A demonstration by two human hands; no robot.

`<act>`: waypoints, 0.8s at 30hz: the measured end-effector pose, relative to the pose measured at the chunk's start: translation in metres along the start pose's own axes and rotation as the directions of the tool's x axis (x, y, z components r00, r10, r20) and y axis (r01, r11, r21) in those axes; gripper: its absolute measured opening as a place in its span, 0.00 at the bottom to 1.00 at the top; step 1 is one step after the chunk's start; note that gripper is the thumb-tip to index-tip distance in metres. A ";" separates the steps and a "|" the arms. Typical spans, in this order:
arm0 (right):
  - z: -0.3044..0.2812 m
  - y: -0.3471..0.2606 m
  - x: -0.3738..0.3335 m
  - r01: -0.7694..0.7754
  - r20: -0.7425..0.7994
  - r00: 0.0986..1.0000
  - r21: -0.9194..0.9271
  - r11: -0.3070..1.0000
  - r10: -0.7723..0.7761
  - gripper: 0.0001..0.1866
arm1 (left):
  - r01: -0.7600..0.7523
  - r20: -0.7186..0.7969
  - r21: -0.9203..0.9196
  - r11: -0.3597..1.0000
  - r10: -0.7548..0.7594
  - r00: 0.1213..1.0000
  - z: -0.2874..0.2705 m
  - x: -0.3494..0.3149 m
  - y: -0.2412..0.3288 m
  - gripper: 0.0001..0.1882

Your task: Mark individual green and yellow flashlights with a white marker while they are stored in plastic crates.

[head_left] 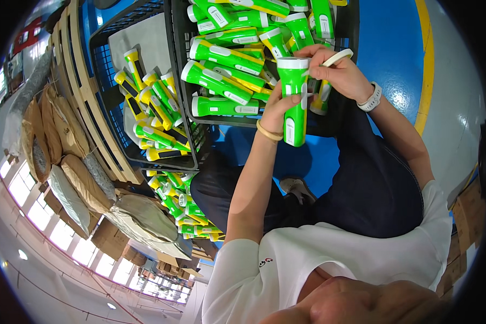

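My left hand (277, 110) is wrapped around the body of a green flashlight (294, 102) with a white head ring and a yellow edge, held upright with its head away from me. My right hand (337, 73) pinches close to the flashlight's head, its fingers closed on a cream-white curved strip (338, 57). Whether the strip touches the flashlight I cannot tell. Just beyond both hands, a black plastic crate (181, 65) is filled with green and yellow flashlights (224, 56).
Left of it, a second black crate (105, 89) holds more flashlights (159, 100) and a grey sheet (140, 43). Another pile of flashlights (186, 205) lies by my left leg. A wooden pallet (86, 81) and brown paper sacks (86, 181) stand farther left.
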State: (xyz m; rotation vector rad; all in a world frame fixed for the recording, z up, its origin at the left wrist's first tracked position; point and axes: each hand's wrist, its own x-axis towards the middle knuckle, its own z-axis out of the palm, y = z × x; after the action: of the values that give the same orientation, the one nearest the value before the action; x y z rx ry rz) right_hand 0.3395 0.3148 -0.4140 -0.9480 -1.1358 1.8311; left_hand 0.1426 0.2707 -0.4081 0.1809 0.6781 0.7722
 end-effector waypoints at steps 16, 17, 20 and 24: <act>0.041 -0.046 -0.010 0.104 0.021 0.994 -0.452 0.886 -0.106 0.08 | -0.358 -0.048 0.672 0.648 0.520 0.853 0.040 -0.026 0.001 0.31; 0.042 -0.047 -0.009 0.157 0.023 0.984 -0.573 0.804 -0.175 0.08 | -0.358 -0.092 0.676 0.644 0.556 0.826 0.032 -0.024 -0.005 0.26; 0.029 -0.034 -0.001 0.199 -0.032 0.962 -0.606 0.771 -0.273 0.19 | -0.320 -0.145 0.357 0.878 0.390 0.909 0.039 -0.021 -0.003 0.23; 0.007 -0.035 0.007 -0.108 0.188 0.971 -0.210 0.972 0.149 0.19 | -0.340 -0.149 0.313 0.887 0.399 0.905 0.044 -0.018 -0.006 0.22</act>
State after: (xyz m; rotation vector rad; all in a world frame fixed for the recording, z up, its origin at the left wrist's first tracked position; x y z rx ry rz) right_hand 0.3377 0.3291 -0.3803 -0.9840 -1.4333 1.9817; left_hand 0.1640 0.2575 -0.3677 0.5058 0.9713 1.0731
